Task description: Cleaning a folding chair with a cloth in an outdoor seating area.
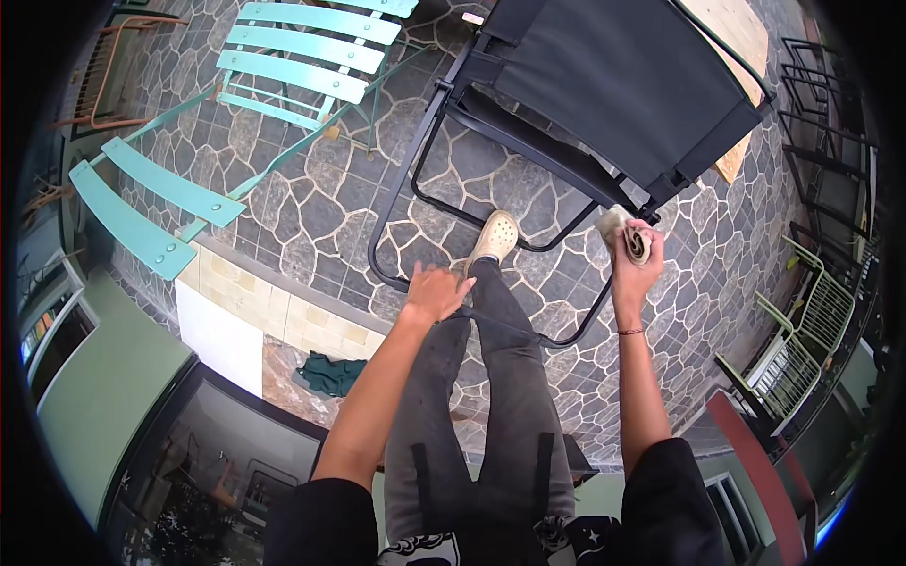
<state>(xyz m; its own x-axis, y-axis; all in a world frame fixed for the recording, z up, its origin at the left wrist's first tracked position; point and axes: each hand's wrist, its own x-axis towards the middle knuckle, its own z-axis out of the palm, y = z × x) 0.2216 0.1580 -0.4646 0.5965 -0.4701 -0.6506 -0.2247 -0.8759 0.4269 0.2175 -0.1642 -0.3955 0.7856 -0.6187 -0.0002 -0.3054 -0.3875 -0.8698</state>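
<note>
A black folding chair with a fabric backrest [623, 92] and a tubular metal frame is tilted in front of me. My left hand [437, 291] rests on the frame's lower tube near my knee, its fingers partly spread; whether they grip the tube I cannot tell. My right hand [637, 255] is closed on a folded, stained cloth [614, 225], which it holds against or close to the frame's side tube, just below the corner of the backrest. The tube's lower bend [559, 342] lies across my leg.
A turquoise slatted metal chair [283, 67] stands at the upper left on stone-patterned paving. A wooden board [743, 42] is behind the black chair. Black metal frames [824, 156] and light green metal chairs [793, 368] line the right. Dark green cloth [331, 373] lies by the tiled step [269, 301].
</note>
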